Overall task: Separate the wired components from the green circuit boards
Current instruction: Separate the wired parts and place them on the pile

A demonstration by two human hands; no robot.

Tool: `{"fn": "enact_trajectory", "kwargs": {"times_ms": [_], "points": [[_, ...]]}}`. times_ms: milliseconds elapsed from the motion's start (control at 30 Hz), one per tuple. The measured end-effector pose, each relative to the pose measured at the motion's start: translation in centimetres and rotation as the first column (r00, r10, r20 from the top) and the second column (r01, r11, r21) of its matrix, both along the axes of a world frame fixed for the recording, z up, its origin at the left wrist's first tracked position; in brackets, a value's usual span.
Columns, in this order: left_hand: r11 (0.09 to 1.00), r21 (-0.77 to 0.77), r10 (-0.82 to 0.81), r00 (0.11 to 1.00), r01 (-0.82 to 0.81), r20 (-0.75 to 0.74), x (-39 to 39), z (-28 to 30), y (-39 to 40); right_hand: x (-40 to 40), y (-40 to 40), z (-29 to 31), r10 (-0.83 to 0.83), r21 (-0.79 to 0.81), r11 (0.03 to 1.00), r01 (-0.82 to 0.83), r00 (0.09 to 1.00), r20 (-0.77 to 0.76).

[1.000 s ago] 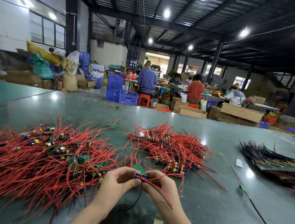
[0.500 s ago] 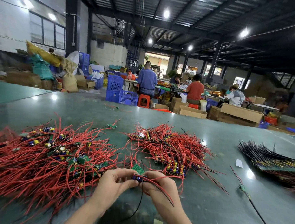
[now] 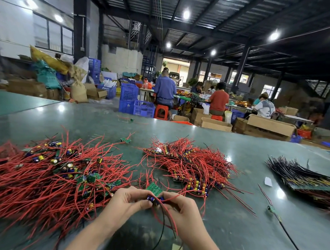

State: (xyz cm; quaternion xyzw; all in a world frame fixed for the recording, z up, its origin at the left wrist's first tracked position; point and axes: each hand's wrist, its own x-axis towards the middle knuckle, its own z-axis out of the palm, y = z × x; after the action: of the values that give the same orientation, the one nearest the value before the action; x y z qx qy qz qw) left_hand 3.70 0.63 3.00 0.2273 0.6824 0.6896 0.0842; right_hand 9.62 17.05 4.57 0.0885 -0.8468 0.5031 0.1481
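My left hand (image 3: 124, 203) and my right hand (image 3: 180, 207) meet near the table's front edge, both pinching one small wired component (image 3: 154, 198) with a blue capacitor. Its red and black wires hang down between my wrists. A small green circuit board (image 3: 154, 187) lies just behind my fingertips; whether it is still joined to the component I cannot tell. To the left sprawls a big pile of red-wired green boards (image 3: 55, 178). Behind my right hand lies a second heap of red-wired components (image 3: 190, 165).
A stack of black-wired boards (image 3: 302, 177) lies at the far right of the green table (image 3: 240, 225). A loose board with wires (image 3: 272, 209) and a white paper scrap (image 3: 267, 181) lie right of my hands. Seated workers, crates and cardboard boxes are beyond the table.
My hands have stayed together and shifted slightly; the blue capacitor now shows between my fingertips and the wires hang lower.
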Motion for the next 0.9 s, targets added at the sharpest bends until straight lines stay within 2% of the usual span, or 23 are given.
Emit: {"fn": "enact_trajectory", "kwargs": {"times_ms": [167, 233, 300, 367, 433, 533, 567, 600, 633, 667, 700, 733, 767, 800, 833, 900], "points": [[0.991, 0.06, -0.124, 0.99, 0.12, 0.073, -0.4, 0.6, -0.9, 0.1, 1.0, 0.5, 0.086, -0.128, 0.989, -0.071, 0.989, 0.12], [0.996, 0.048, -0.083, 0.992, 0.079, 0.097, -0.9, 0.6, -1.4, 0.0, 1.3, 0.4, 0.053, -0.186, 0.982, -0.033, 0.994, 0.101], [1.0, -0.002, 0.018, 0.995, -0.017, 0.103, -1.2, 0.4, -1.5, -0.4, 1.7, 0.3, -0.063, -0.255, 0.964, 0.074, 0.997, 0.052], [0.986, -0.124, 0.107, 0.994, -0.107, -0.012, -1.4, 0.2, -1.3, -0.7, 2.0, 0.1, -0.177, -0.356, 0.918, 0.173, 0.984, 0.022], [0.933, -0.29, 0.149, 0.961, -0.215, -0.235, -1.5, -0.4, -1.1, -1.0, 2.5, -0.1, -0.258, -0.416, 0.877, 0.243, 0.966, 0.02], [0.73, -0.473, 0.196, 0.815, -0.493, -0.546, -1.0, -1.5, -0.6, -1.2, 2.7, -0.4, -0.264, -0.474, 0.846, 0.243, 0.964, 0.022], [0.684, -0.463, 0.195, 0.753, -0.564, -0.629, -0.9, -1.8, -0.3, -1.2, 2.5, -0.4, -0.25, -0.471, 0.852, 0.228, 0.968, 0.016], [0.69, -0.411, 0.197, 0.701, -0.596, -0.685, -0.8, -2.0, 0.1, -1.2, 2.3, -0.4, -0.231, -0.455, 0.866, 0.21, 0.973, 0.009], [0.738, -0.33, 0.231, 0.679, -0.589, -0.697, -0.5, -2.1, 0.5, -1.1, 2.1, -0.5, -0.206, -0.429, 0.884, 0.187, 0.978, 0.001], [0.819, -0.237, 0.283, 0.728, -0.522, -0.624, 0.0, -1.8, 1.0, -1.1, 1.8, -0.6, -0.176, -0.398, 0.904, 0.159, 0.984, -0.005], [0.906, -0.146, 0.305, 0.853, -0.397, -0.424, 0.5, -1.3, 1.4, -1.0, 1.4, -0.6, -0.143, -0.362, 0.923, 0.129, 0.99, -0.011], [0.978, -0.007, 0.207, 0.971, -0.209, -0.124, 1.0, -0.8, 1.8, -1.0, 1.1, -0.7, -0.118, -0.313, 0.944, 0.104, 0.993, -0.026], [0.984, 0.173, 0.018, 0.99, -0.042, 0.141, 1.3, -0.6, 2.3, -0.9, 0.7, -0.8, -0.105, -0.247, 0.965, 0.089, 0.993, -0.051], [0.943, 0.328, -0.159, 0.938, 0.052, 0.309, 1.6, -0.4, 2.7, -0.9, 0.4, -0.9, -0.102, -0.172, 0.981, 0.086, 0.991, -0.081], [0.906, 0.416, -0.256, 0.887, 0.082, 0.384, 1.8, -0.4, 3.0, -0.9, 0.2, -1.1, -0.104, -0.104, 0.99, 0.093, 0.988, -0.112], [0.87, 0.49, -0.306, 0.842, 0.058, 0.443, 2.2, -0.5, 3.3, -0.8, -0.3, -1.1, -0.118, -0.035, 0.993, 0.114, 0.983, -0.143]]}}
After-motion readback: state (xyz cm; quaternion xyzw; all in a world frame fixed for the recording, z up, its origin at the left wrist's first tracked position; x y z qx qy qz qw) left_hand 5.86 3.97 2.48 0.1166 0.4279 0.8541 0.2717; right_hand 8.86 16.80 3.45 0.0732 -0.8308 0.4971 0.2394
